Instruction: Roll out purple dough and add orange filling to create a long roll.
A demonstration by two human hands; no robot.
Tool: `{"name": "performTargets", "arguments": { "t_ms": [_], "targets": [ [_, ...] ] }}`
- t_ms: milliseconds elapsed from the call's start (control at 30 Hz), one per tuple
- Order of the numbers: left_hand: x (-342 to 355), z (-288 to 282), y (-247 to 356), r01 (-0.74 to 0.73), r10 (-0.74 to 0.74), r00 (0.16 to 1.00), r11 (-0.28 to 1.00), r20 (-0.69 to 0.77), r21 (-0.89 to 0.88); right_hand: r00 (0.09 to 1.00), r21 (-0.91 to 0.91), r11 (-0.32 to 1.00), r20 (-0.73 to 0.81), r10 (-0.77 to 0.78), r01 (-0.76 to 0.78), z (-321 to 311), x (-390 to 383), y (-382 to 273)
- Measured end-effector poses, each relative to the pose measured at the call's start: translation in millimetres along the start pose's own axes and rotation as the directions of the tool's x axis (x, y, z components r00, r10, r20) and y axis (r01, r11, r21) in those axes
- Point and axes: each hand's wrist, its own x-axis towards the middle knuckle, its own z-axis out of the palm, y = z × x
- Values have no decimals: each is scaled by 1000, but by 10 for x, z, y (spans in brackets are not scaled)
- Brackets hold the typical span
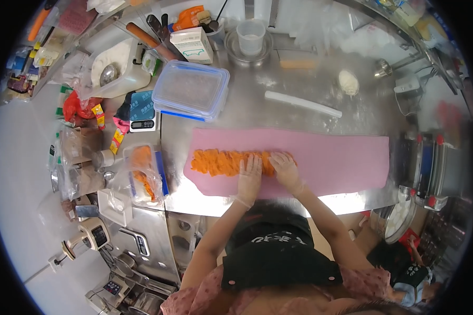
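Though dark, lettered apron [278, 265] near dough [344, 157].

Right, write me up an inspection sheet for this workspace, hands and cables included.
Surface: metal worktop, with white powdery marks toward the far right.
Job's things: pink dough-like sheet laid out lengthwise; orange mash in a band over its left part.
Clutter: lidded plastic box and small scale at left; white rod and pale lump beyond the sheet.
Hands: left hand and right hand side by side on the mash, fingers extended.
Cables: pale cord at the right wall.
Surroundings: another person in a dark apron, lower right.
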Motion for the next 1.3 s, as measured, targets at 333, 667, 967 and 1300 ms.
{"name": "performTargets", "arguments": {
  "t_ms": [333,667,967,1300],
  "targets": [
    [-152,151,307,-36,13,981,993,-196,-115,965,31,965,9,261,-261,-415,-405,64],
    [189,63,109,-157,-19,929,884,-369,-440,973,78,973,-69,222,-216,-264,-285,74],
    [172,23,273,-154,-64,934,816,-352,-557,956,74,968,-158,249,-240,-274,-282,2],
    [29,246,489,-185,135,966,957,-221,-224,965,181,950,-6,261,-256,-247,227,122]
  ]
}}
